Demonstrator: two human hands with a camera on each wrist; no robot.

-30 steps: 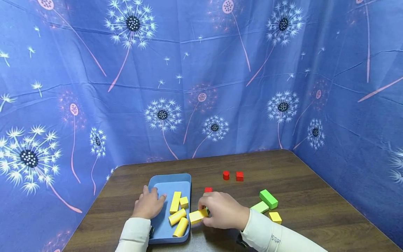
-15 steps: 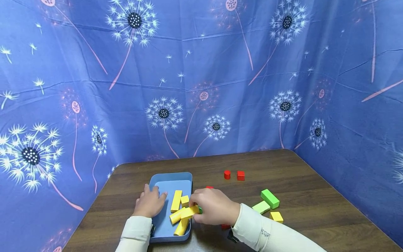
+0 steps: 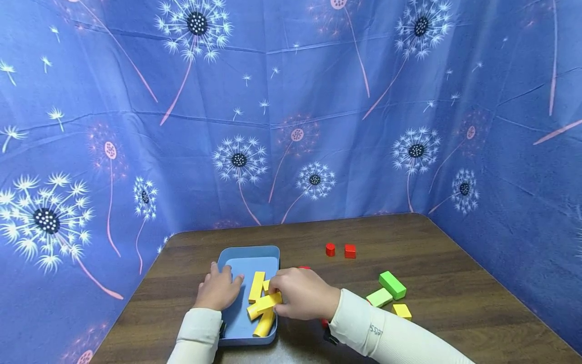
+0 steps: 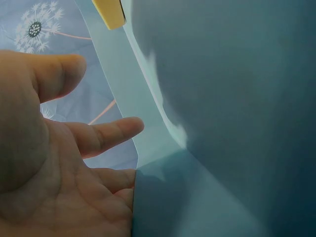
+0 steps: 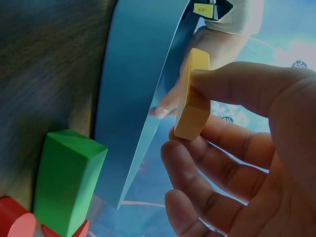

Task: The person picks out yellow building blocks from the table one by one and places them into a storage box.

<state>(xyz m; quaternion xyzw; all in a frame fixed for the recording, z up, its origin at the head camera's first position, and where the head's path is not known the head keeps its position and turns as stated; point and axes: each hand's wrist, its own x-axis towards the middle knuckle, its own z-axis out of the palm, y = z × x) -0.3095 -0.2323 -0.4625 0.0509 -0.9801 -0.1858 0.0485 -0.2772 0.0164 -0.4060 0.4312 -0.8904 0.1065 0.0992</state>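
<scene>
over the right side of the blue tray (image 3: 245, 342), a yellow block (image 5: 194, 118) is pinched between the thumb and fingers of the right hand (image 3: 302, 293), while the left hand (image 3: 218, 288) is held with fingers spread at the tray's left wall, contact not certain. other yellow pieces (image 3: 256, 287) are partly covered by the held block, and a green block (image 5: 66, 182) just outside the tray is hidden from the head view by the right hand; a red cylinder (image 3: 330, 249) and red cube (image 3: 350, 251) are seen farther back. "lef" is read on a yellow label (image 5: 203, 10) at the left wrist; the right sleeve's lettering (image 3: 375, 329) cannot be read surely.
</scene>
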